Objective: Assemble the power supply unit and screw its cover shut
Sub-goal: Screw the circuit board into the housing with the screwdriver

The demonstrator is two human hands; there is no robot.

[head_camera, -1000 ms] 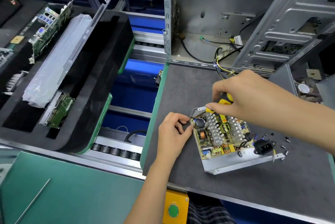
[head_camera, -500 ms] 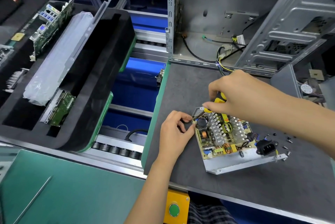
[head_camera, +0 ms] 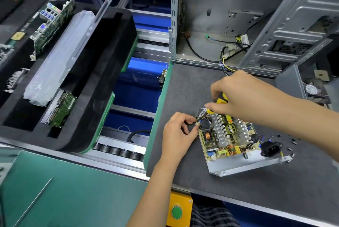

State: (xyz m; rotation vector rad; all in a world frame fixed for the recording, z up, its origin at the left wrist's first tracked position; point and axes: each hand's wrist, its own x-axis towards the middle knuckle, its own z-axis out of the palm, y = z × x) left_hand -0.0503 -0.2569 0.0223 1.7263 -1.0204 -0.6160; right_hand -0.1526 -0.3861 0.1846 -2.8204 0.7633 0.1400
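Fingers of the right hand are curling around the yellow-and-black handle of a screwdriver, gripping it from above over the far-left corner of the power supply circuit board. The screwdriver's tip is hiding beneath the hand, so where it is landing cannot be told. Thumb and forefinger of the left hand are pinching something small and dark at that same corner of the board; what it is cannot be made out.

From the head camera, the board is sitting in an open metal chassis tray, which is lying flat on the grey work mat, near its front edge. A black mains socket is hanging at the tray's right end. Loose screws are lying scattered on the mat just right of the socket. Behind the mat, an open computer case is standing with cables trailing out. To the left, a black foam tray is holding a motherboard and a plastic-wrapped part. A green button is showing on a yellow box below the bench edge.
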